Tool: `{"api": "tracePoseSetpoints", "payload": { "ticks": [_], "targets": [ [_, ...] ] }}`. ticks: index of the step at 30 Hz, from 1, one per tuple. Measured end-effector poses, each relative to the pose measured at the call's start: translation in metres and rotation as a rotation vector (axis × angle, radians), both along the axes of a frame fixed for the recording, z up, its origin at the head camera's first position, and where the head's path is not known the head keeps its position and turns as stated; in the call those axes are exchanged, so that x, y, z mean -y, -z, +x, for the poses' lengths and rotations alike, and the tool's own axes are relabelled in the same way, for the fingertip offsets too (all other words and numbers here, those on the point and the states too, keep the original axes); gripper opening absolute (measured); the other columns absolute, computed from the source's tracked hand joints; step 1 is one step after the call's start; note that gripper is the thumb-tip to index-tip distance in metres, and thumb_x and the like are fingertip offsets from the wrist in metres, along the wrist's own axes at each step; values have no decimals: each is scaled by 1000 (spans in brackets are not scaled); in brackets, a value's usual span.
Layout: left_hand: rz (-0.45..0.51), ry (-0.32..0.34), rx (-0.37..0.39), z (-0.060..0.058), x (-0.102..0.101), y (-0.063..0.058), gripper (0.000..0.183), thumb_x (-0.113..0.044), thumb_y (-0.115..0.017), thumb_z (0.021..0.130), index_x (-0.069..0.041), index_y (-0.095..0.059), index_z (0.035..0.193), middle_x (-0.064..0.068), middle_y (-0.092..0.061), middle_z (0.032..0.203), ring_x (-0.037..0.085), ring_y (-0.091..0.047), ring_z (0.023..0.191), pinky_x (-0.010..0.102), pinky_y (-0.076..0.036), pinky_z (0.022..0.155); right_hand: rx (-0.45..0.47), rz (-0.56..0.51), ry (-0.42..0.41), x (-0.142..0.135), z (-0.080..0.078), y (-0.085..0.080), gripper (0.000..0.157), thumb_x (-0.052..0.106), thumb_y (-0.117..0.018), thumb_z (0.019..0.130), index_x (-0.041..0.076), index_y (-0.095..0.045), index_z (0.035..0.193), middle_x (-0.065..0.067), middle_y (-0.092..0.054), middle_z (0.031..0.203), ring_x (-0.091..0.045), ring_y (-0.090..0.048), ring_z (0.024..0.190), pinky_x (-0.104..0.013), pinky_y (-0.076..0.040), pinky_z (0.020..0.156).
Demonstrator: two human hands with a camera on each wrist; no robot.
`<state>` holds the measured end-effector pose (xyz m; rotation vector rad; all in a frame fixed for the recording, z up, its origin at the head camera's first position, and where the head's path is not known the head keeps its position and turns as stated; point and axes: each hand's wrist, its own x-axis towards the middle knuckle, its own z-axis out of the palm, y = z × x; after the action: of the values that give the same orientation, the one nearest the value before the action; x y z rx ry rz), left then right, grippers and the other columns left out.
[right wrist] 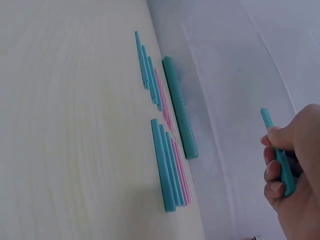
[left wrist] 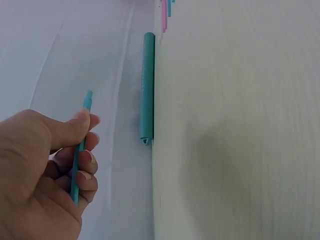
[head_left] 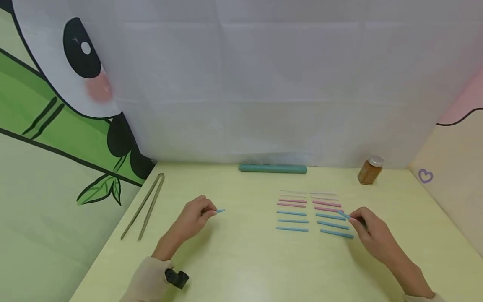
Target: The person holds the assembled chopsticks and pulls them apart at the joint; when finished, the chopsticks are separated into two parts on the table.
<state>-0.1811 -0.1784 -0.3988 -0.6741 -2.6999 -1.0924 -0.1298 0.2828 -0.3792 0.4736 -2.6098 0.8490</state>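
My left hand (head_left: 196,216) pinches a slim blue stick (left wrist: 88,102) between thumb and fingers, above the table left of the laid-out sticks. This stick has a narrower stepped tip in the left wrist view. My right hand (head_left: 373,237) grips a thicker blue stick (right wrist: 267,117) at the right side of the rows, its tip over the right-hand row in the head view. Two columns of sticks lie side by side: blue sticks (head_left: 292,221) nearest me, pink sticks (head_left: 292,201) behind them, then thin whitish sticks (head_left: 293,192). The right column's blue sticks (head_left: 333,225) look thicker.
A green tube (head_left: 272,169) lies along the table's back edge, by the white backdrop (head_left: 264,84). At the back right stands a small jar (head_left: 370,170) with a silvery lid. Long metal tongs (head_left: 151,205) lie on the left of the table (head_left: 245,260).
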Motion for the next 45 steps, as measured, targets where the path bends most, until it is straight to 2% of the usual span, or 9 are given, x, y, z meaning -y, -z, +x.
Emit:
{"api": "tracePoseSetpoints", "payload": {
  "ticks": [3,6,14,20,24,27,33,38,45],
  "targets": [
    [-45,24,49,0,-1,0,5,-13,-63,92,-9,-66,91,-3,-48,77,7,-42,65,22,-40,59,60,18,-29,-14,4,0,4,5,-54,97,6,-57,99,-1,-54,80,0,-41,64,-21,-38,53],
    [-95,45,89,2,-19,3,6,-13,-62,93,-10,-65,98,-4,-51,82,7,-45,70,22,-43,63,62,43,-48,-17,5,5,8,3,-57,94,7,-59,100,-1,-57,83,2,-45,69,-21,-41,56],
    [-172,151,127,12,-93,14,10,-7,-55,96,-10,-64,101,-2,-52,92,10,-51,84,26,-48,78,49,139,-107,-13,4,21,22,-4,-68,83,12,-67,97,5,-65,91,5,-53,82,-21,-49,65],
    [-217,240,126,15,-148,19,15,-5,-53,96,-10,-67,101,-2,-50,91,6,-47,83,18,-46,80,167,178,-86,-6,3,28,18,3,-72,81,17,-71,91,9,-68,90,2,-57,81,-24,-50,67],
    [-233,250,87,15,-172,25,14,-2,-56,93,-10,-67,98,-2,-54,88,6,-50,81,15,-45,78,240,175,-64,-3,5,32,14,7,-72,82,19,-70,90,10,-67,90,2,-56,80,-24,-50,68],
    [-252,244,58,16,-185,28,12,-2,-60,91,-11,-67,92,-3,-56,85,6,-51,79,14,-45,76,227,165,-70,-3,7,35,15,8,-73,82,21,-70,88,13,-66,88,4,-53,78,-23,-49,67],
    [-283,217,36,20,-200,30,11,-2,-63,88,-13,-67,88,-5,-57,81,7,-48,76,16,-44,74,117,155,-102,-3,11,41,22,3,-75,78,22,-70,87,15,-63,86,6,-53,79,-22,-49,66],
    [-283,199,36,22,-205,30,10,-3,-63,90,-13,-67,89,-4,-57,83,9,-49,77,18,-44,76,90,169,-111,-4,10,42,23,0,-74,77,19,-72,90,13,-63,88,3,-56,81,-22,-50,67],
    [-308,167,-19,24,-209,30,9,-5,-63,90,-13,-67,89,-4,-57,83,10,-49,78,19,-45,78,55,176,-133,-4,9,42,25,-1,-75,77,20,-73,91,15,-62,87,3,-54,80,-21,-48,65]
  ]
}}
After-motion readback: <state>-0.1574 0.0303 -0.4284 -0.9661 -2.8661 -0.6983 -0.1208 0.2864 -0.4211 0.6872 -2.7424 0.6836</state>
